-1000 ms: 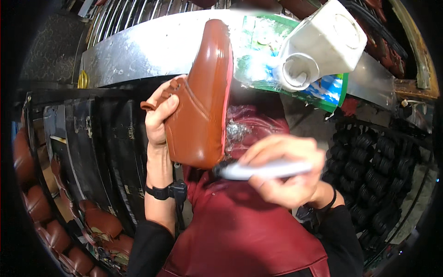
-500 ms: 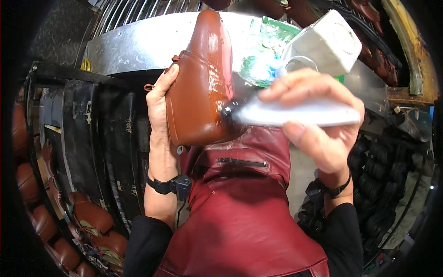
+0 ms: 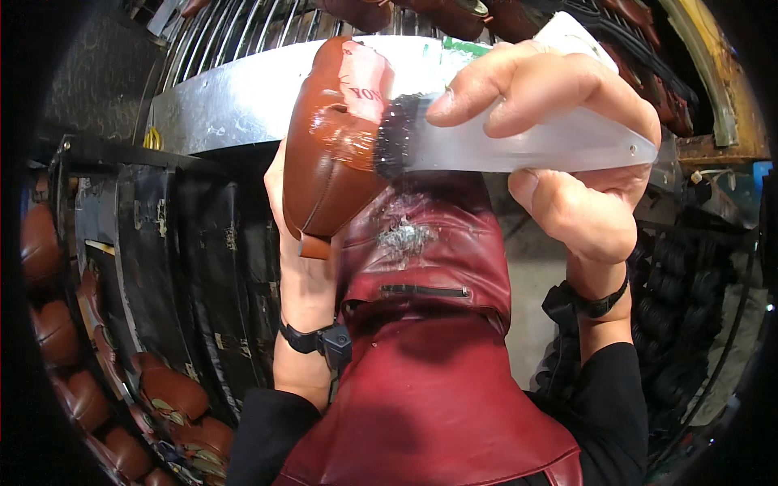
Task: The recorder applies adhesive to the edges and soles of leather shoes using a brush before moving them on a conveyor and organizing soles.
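A brown leather boot (image 3: 328, 190) hangs over my lap, turned so its rear seam and a small heel loop point toward me. Its surface shines wet around a pink patch (image 3: 362, 73) on the sole side. My left hand (image 3: 276, 186) grips the boot from behind on the left; most of its fingers are hidden by the leather. My right hand (image 3: 587, 85) pinches a brush with a translucent white handle (image 3: 478, 146), thumb below and fingers above. The brush's black bristles (image 3: 394, 134) press against the boot's right side.
Behind the boot is a shiny metal worktop (image 3: 219, 105), with a white container (image 3: 571, 36) partly hidden by my right hand. More brown boots (image 3: 170, 385) stand on racks at the left. Black coiled-looking items (image 3: 673, 300) lie at the right. A red apron (image 3: 438, 373) covers my lap.
The boot has been turned and tilted, so its heel seam and pink patch face me. The brush has moved up along its side. My left hand has slipped mostly behind the boot.
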{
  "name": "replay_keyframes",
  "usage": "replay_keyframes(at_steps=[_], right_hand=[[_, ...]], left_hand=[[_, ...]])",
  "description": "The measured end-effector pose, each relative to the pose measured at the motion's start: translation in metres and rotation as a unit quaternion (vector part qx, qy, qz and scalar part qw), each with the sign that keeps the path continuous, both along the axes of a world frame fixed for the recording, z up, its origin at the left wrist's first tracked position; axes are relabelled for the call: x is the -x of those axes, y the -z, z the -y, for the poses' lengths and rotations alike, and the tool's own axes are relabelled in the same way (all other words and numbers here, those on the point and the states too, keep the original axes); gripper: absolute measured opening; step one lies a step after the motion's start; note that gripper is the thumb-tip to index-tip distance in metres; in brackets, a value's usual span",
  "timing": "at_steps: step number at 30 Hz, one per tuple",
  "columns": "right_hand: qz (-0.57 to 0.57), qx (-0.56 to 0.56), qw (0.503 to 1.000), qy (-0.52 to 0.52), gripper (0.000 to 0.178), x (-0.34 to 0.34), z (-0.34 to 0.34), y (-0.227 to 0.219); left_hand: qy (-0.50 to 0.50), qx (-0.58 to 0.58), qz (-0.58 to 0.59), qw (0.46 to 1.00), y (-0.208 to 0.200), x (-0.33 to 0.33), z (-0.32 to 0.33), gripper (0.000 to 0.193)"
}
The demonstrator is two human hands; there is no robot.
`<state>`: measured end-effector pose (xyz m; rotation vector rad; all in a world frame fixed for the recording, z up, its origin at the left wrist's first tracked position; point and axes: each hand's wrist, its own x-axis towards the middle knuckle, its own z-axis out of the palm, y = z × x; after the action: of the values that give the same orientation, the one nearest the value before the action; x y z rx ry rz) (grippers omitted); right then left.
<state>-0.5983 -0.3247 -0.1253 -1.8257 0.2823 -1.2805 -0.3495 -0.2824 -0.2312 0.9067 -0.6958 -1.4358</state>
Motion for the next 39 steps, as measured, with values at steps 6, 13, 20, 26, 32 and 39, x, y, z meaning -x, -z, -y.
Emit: replay_keyframes(at_steps=[6,13,20,26,32,39], right_hand=[[0.032,0.013,0.999,0.013,0.036,-0.002,0.01,0.001],[0.026,-0.08,0.993,0.085,0.03,0.003,0.019,0.025],[0.087,-0.197,0.976,-0.028,0.033,-0.019,-0.008,0.037],[0.1,-0.277,0.955,-0.017,0.031,-0.045,-0.009,0.057],[0.127,-0.2,0.932,0.276,0.03,-0.063,0.01,0.09],[0.153,-0.259,0.899,0.319,0.024,-0.051,-0.004,0.097]], left_hand=[[-0.01,0.012,0.162,0.987,0.002,0.001,-0.01,0.045],[-0.039,0.036,0.332,0.942,0.015,0.012,-0.012,0.059],[-0.073,0.069,0.394,0.914,0.028,0.0,-0.034,0.037],[-0.072,0.164,0.324,0.929,-0.002,-0.007,0.004,0.036],[-0.052,-0.022,0.01,0.998,-0.02,-0.059,0.118,0.037],[-0.19,-0.098,0.649,0.73,-0.005,-0.128,0.357,0.059]])
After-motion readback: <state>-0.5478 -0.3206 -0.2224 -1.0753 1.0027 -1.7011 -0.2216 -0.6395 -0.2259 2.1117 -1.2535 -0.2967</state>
